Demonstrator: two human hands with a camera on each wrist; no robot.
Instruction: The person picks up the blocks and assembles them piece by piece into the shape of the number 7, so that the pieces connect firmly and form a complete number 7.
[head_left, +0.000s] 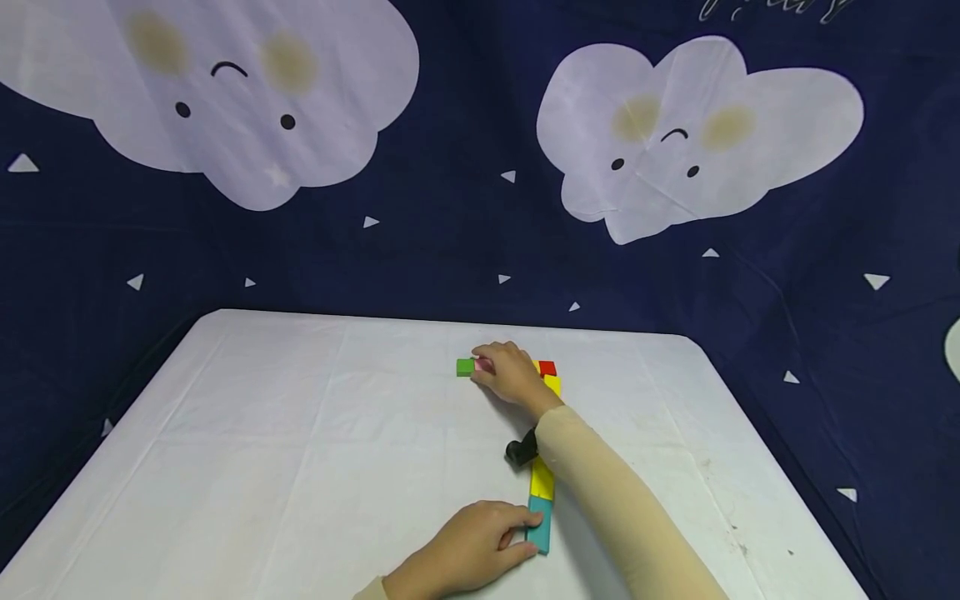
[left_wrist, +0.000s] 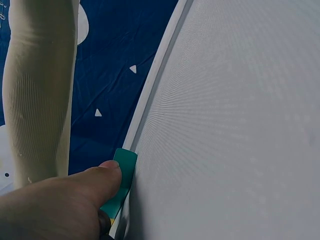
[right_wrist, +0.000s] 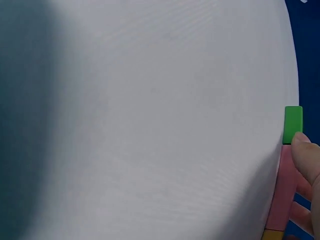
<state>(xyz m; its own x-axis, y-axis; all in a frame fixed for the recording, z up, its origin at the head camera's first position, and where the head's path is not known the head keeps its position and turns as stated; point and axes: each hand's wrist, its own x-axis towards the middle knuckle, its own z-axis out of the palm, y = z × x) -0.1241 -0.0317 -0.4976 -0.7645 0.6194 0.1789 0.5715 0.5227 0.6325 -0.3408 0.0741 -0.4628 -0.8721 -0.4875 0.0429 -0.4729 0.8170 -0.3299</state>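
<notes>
In the head view, my left hand [head_left: 468, 546] pinches a teal block [head_left: 545, 533] between thumb and fingers. That block is the near end of a column, touching a yellow block [head_left: 542, 482]. Farther back, my right hand [head_left: 513, 375] grips a pink block [head_left: 481, 365] from above, thumb on its near side. A green block [right_wrist: 293, 125] butts against the pink one's end, and the thumb tip reaches their joint in the right wrist view. A red block [head_left: 548, 367] marks the row's right end, with another yellow block [head_left: 552, 384] below it. My right forearm hides the column's middle.
A white-covered table [head_left: 300, 450] carries the blocks, its far edge just behind the row. Behind it hangs a dark blue cloth [head_left: 450, 258] with clouds. A small black device [head_left: 521, 451] sticks out beside my right sleeve [head_left: 622, 500].
</notes>
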